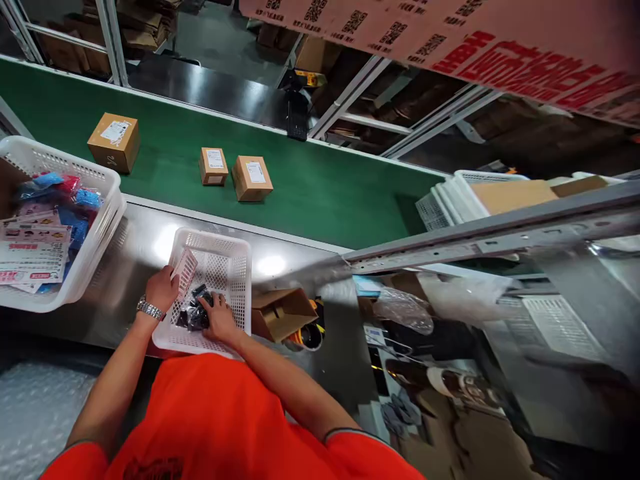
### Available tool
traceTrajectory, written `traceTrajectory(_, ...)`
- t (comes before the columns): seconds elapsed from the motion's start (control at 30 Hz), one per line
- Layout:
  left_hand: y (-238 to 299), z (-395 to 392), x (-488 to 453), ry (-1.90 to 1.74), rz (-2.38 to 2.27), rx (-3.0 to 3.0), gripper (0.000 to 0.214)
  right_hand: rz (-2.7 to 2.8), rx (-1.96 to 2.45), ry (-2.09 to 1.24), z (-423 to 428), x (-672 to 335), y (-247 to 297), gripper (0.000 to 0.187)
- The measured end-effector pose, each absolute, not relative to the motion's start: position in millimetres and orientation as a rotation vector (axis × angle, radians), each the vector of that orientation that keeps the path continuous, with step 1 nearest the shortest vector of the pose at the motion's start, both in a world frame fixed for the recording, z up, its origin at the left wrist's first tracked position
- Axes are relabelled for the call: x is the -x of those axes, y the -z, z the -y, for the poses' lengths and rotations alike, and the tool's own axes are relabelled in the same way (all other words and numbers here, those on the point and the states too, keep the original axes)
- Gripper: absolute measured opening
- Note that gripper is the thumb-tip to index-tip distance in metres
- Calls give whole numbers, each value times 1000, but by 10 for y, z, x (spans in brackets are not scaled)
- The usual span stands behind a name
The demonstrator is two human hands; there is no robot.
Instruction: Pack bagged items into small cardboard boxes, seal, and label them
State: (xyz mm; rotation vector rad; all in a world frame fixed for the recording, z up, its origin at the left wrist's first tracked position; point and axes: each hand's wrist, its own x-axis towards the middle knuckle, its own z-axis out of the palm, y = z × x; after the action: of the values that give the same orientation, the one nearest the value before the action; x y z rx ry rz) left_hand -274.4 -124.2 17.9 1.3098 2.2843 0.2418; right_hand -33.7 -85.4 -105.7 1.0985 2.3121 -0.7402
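Above and beyond the right hand [220, 319] I saw a pink sheet [530, 57] printed with rows of black QR codes and large red Chinese characters, too slanted and blurred for me to read reliably. Left of the left hand [163, 288], printed leaflets [35, 257] with red text lay on bagged goods in a large white basket [114, 190]; their lines were too small to make out. Farther out, past both hands, three cardboard boxes stood on a green belt [330, 200], each with a white label. The largest box [125, 143], beyond the left hand, also bore a handwritten mark that I couldn't decipher.

My left hand, a metal-banded watch [150, 309] at its wrist, had its fingers closed on a pink-printed slip [187, 268]. The clear-bagged black items [196, 313] lay between the hands, low in a white perforated basket [244, 277]. The fingers of my right hand were bent over them, touching; I couldn't tell whether they gripped. Just beyond the basket's wall, to the right of that hand, sat an open cardboard carton [287, 307].
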Motion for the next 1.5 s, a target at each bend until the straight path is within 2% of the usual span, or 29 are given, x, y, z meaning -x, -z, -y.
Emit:
traceTrajectory(0.3, 21, 1406, 2690, -636, -2291, -1288, 24, -2467, -1061, 718, 767, 265, 988, 69)
traceTrajectory(0.47, 24, 1532, 2688, -892, -2332, -1261, 18, -2572, -1185, 906, 652, 259, 866, 63)
traceTrajectory(0.63, -26, 1658, 2620, -1083, -2345, -1266, 18, -2913, -1408, 1279, 471, -72, 467, 48)
traceTrajectory(0.7, -59, 1689, 2565, -1110, -2334, -1270, 20, -3053, -1535, 1327, 376, -366, 274, 47)
traceTrajectory(0.8, -97, 1719, 2457, -1143, -2304, -1269, 21, -3198, -1845, 1120, 230, -920, 89, 49)
traceTrajectory(0.97, -107, 1718, 2249, -1174, -2237, -1244, 18, -3086, -2205, 779, 54, -1653, 255, 46)
traceTrajectory(1.17, -149, 1665, 2009, -1172, -2146, -1298, 18, -2912, -2102, 769, 27, -1772, 617, 64)
traceTrajectory(1.33, -207, 1669, 1900, -1188, -2162, -1296, 22, -2730, -1797, 653, 141, -1756, 470, 87)
traceTrajectory(1.4, -214, 1689, 1890, -1205, -2179, -1277, 24, -2607, -1770, 613, 156, -1795, 346, 79)
traceTrajectory(1.5, -202, 1736, 1919, -1222, -2234, -1233, 24, -2534, -1715, 594, 135, -1870, 161, 44)
